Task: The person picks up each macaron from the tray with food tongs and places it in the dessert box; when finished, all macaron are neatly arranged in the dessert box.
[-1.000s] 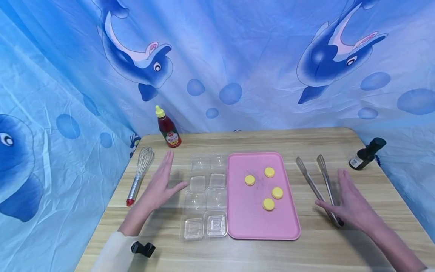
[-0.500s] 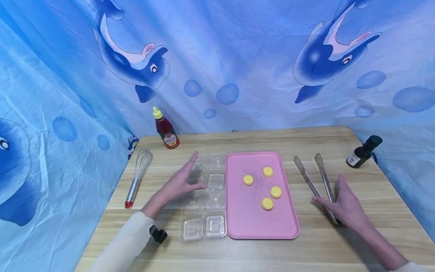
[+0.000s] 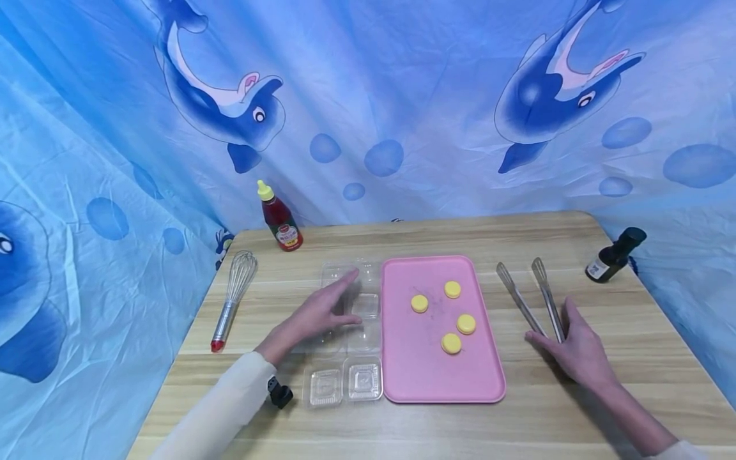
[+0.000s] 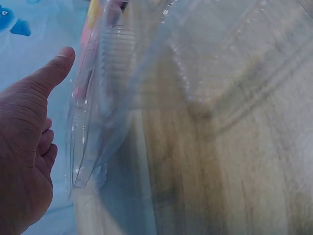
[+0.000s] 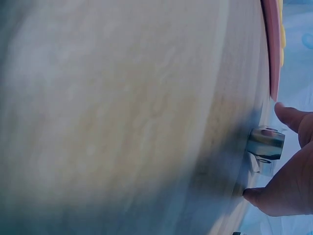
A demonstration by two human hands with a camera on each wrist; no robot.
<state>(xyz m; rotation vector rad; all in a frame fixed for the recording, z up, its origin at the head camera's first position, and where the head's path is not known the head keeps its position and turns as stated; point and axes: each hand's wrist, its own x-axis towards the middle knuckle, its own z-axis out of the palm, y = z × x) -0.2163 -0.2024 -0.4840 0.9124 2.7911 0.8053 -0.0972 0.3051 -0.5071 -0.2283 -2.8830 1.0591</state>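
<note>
Head view, left to right: one whisk (image 3: 234, 300), laid with its wires toward the far edge of the table (image 3: 437, 433); one red sauce bottle (image 3: 282, 223), stood upright; one left hand (image 3: 313, 316), fingers extended and thumb spread, held over clear plastic containers (image 3: 364, 381), nothing seen grasped, contact impossible to tell; one pink tray (image 3: 443, 384), set just beside the containers, with four yellow discs (image 3: 466, 324) borne on it; one pair of metal tongs (image 3: 549, 300), laid right of the tray; one right hand (image 3: 577, 354), thumb and fingers parted around the tongs' near end, no hold shown; one dark bottle (image 3: 614, 257). For a sound grip, both tong arms are probably best squeezed together evenly, and the thin containers touched lightly. The tongs' spread tips are pointed toward the far edge, the long axis slanted from near right to far left.
</note>
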